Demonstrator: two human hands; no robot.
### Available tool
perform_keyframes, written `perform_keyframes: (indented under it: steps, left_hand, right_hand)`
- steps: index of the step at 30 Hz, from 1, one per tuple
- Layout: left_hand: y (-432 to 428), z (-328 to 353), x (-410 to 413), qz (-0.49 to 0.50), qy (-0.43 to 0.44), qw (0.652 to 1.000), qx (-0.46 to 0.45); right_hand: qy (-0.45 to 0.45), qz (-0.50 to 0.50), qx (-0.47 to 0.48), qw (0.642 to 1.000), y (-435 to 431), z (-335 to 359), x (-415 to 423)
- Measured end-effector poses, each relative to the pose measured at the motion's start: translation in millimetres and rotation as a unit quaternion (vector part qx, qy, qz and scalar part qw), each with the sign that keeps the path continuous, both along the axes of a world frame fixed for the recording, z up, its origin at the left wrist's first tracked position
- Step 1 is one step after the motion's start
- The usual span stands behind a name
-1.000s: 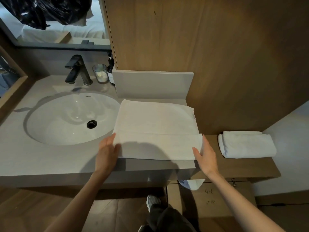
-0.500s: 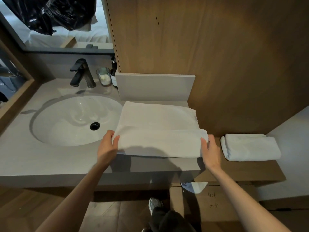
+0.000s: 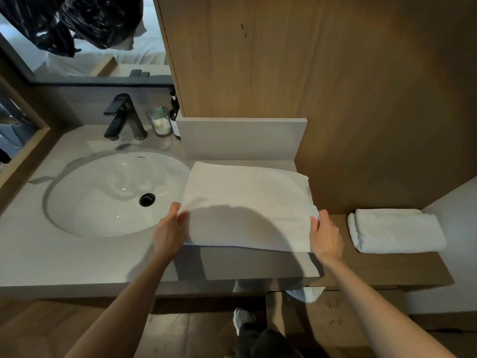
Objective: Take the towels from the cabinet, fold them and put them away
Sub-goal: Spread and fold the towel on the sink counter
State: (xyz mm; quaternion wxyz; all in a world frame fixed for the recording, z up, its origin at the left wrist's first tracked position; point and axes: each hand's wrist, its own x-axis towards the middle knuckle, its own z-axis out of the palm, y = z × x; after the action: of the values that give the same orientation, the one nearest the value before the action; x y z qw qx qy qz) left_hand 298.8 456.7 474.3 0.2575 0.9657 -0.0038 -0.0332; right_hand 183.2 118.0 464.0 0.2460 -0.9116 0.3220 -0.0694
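Bathroom counter [image 3: 77,259], cardboard box [image 3: 335,321] scrawled illegibly

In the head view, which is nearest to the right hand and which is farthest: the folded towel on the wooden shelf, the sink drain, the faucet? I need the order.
Measured from the right hand:
1. Folded towel, just to its right on the wooden shelf.
2. Sink drain, to its left, in the basin.
3. Faucet, far left, at the back of the counter.

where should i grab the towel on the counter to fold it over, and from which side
Take the towel at its two near corners, coming from the counter's front edge, as the left hand and right hand do. It lies flat, its near edge already lifted, so that grip carries the fold away.
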Motion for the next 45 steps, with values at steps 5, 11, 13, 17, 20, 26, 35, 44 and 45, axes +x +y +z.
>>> perform_keyframes:
  steps: [5,11,13,17,20,26,35,44,45]
  left_hand:
    - [0.6,-2.6,-0.8,-0.020,-0.032,0.997,0.063]
    - [-9.5,-3.6,0.8,0.060,-0.035,0.996,0.058]
    - [-12.5,-4.7,-0.5,0.038,-0.105,0.992,0.064]
    - [-59.0,-10.3,-24.3,-0.193,-0.178,0.963,0.060]
    - [-100.2,-12.9,-41.4,-0.289,-0.062,0.950,0.106]
    - [-96.8,-28.5,-45.5,-0.269,-0.043,0.946,0.176]
    - [-30.8,-31.2,-25.6,-0.198,-0.037,0.965,0.167]
    - [5.8,-27.2,-37.7,-0.266,-0.024,0.953,0.145]
    - [8.7,-26.8,-45.7,-0.274,-0.031,0.952,0.136]
  right_hand:
    - [0.011,0.008,-0.048,0.999,-0.4,-9.2,0.4]
    - [0.020,-0.013,-0.087,0.996,9.7,1.2,4.7]
    - [-0.030,-0.001,-0.143,0.989,14.7,5.9,7.1]
    - [-0.081,0.144,-0.124,0.978,65.3,-3.8,20.6]
    - [-0.035,0.214,-0.087,0.972,108.9,-21.9,34.0]
    - [0.040,0.257,-0.139,0.956,91.5,-35.6,25.1]
    - [0.108,0.240,-0.166,0.951,24.2,-21.7,-3.4]
    - [0.179,0.323,-0.140,0.919,15.2,-9.8,-21.3]
    - [0.183,0.330,-0.137,0.916,16.0,-9.3,-26.5]
